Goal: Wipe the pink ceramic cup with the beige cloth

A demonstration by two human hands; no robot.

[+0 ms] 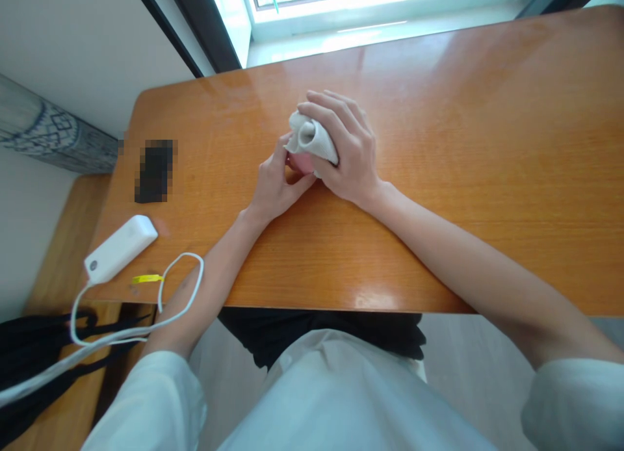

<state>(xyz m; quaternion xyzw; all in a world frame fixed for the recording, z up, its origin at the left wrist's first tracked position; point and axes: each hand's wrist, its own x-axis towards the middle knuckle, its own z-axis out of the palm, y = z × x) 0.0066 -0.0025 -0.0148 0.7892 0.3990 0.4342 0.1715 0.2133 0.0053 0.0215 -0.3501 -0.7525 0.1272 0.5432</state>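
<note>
My right hand [348,149] is curled around a bunched white cloth [308,136] in the middle of the orange wooden table [478,165], pressing it against a small pink object [298,163] that is mostly hidden. My left hand [275,188] grips that pink object from below and from the left, its fingers closed on it. Both hands touch each other and rest on the tabletop.
A white power bank [120,247] lies at the table's front left corner, its white cable [160,301] looping off the edge near a yellow tag [146,279]. A dark blurred object [155,170] lies behind it. A black bag [29,353] sits below left. A window [341,2] runs behind the table.
</note>
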